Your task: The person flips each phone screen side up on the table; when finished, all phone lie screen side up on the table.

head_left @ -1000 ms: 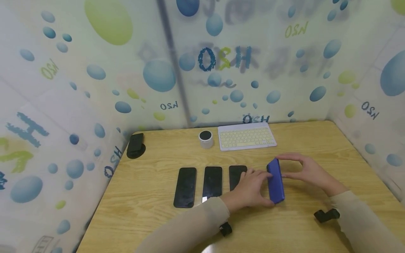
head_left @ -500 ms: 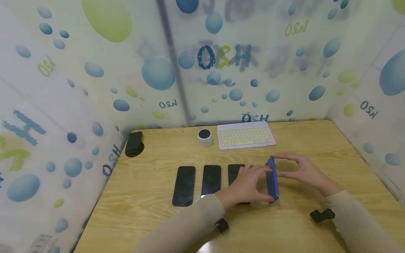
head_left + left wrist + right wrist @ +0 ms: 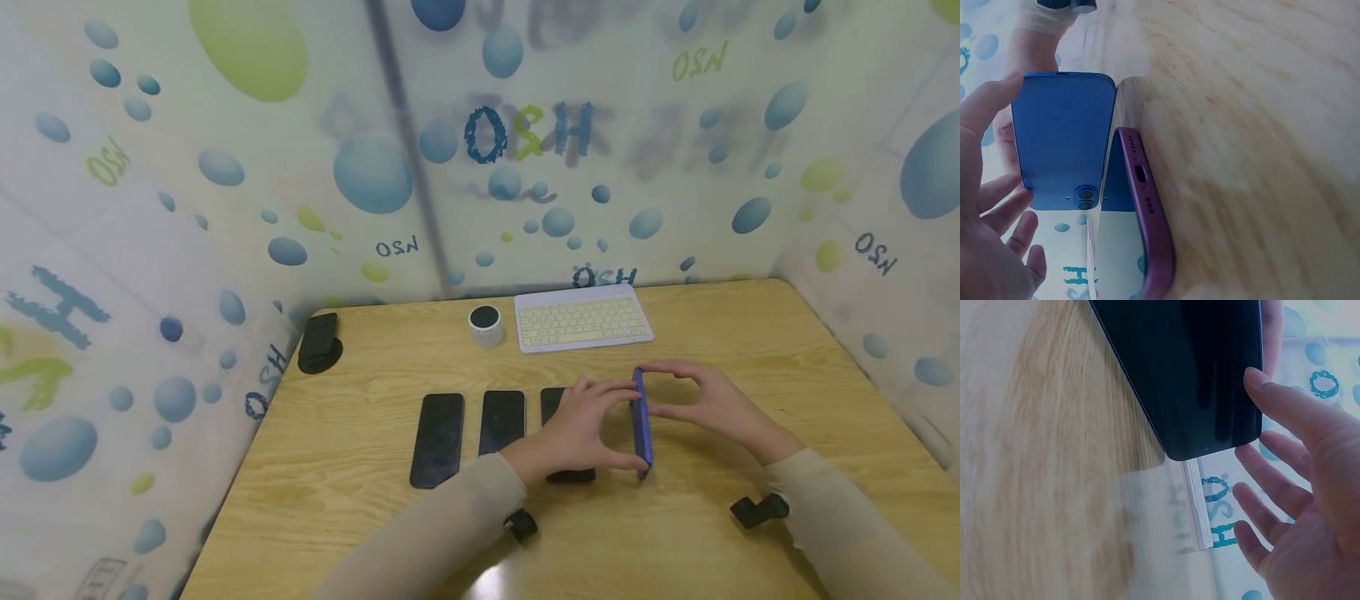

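Note:
A blue smartphone (image 3: pixel 642 425) stands on its long edge, nearly edge-on in the head view. My left hand (image 3: pixel 573 429) holds it by opposite ends, thumb at the near corner and fingertips at the far corner. Its blue back (image 3: pixel 1066 137) with two camera lenses faces that hand. On the other side, my right hand (image 3: pixel 712 408) pinches the far end; in the right wrist view the thumb (image 3: pixel 1259 378) lies at the edge of the dark screen (image 3: pixel 1191 381). Beneath my left hand lies a dark-screened phone (image 3: pixel 572 477), partly hidden; a purple-edged phone (image 3: pixel 1157 250) shows in the left wrist view.
Two more phones lie face up in a row to the left, one at the end (image 3: pixel 438 440) and one in the middle (image 3: pixel 501 419). Behind them are a small white cylinder (image 3: pixel 486 329), a white keyboard (image 3: pixel 583 318) and a black stand (image 3: pixel 320 343). Patterned curtains (image 3: pixel 480 208) border the wooden table.
Both hands have shifted slightly left with the blue phone. It has turned from showing a broad blue face to nearly edge-on. The other phones have stayed in place.

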Motion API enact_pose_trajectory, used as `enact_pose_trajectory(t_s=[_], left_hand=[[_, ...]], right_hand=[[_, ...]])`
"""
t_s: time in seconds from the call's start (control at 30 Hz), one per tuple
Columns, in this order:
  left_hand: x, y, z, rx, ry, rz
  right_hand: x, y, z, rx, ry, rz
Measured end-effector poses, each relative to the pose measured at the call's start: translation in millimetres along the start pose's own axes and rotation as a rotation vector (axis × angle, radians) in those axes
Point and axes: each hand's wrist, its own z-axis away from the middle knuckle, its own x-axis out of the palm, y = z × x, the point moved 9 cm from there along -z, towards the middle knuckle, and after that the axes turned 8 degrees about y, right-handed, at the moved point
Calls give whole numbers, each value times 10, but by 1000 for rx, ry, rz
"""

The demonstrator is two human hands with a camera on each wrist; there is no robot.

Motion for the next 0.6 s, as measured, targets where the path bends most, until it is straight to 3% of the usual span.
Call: enact_pose_trajectory(t_s=[0.3, 0.6], left_hand=[[-20, -66, 31, 14, 10, 38], [-56, -138, 102, -1, 28, 48]], right_hand=[[70, -43, -18, -30, -15, 34], [264, 57, -9, -31, -155, 29]])
